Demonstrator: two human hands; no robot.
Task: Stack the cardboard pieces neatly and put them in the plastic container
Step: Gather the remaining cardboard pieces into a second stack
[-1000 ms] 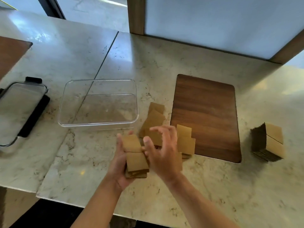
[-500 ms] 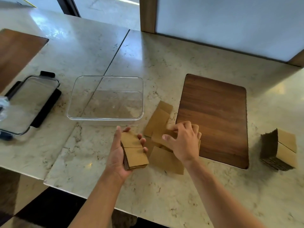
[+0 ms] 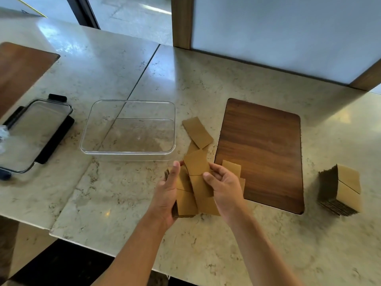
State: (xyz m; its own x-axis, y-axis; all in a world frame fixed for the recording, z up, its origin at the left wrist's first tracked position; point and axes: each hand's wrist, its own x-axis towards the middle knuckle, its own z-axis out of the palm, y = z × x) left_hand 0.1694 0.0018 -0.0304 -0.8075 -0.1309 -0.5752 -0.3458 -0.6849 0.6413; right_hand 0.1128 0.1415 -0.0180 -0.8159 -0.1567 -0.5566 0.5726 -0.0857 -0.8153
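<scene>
The marble counter is bare at lower left of the frame, its edge running just below the hands. At centre, the left hand is closed round a small cardboard stack. The right hand pinches one cardboard piece over it. Loose pieces lie above them. The clear plastic container sits just up-left.

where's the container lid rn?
In the head view, the lid lies flat at the far left of the counter, just left of the empty clear container and well away from both hands.
</scene>
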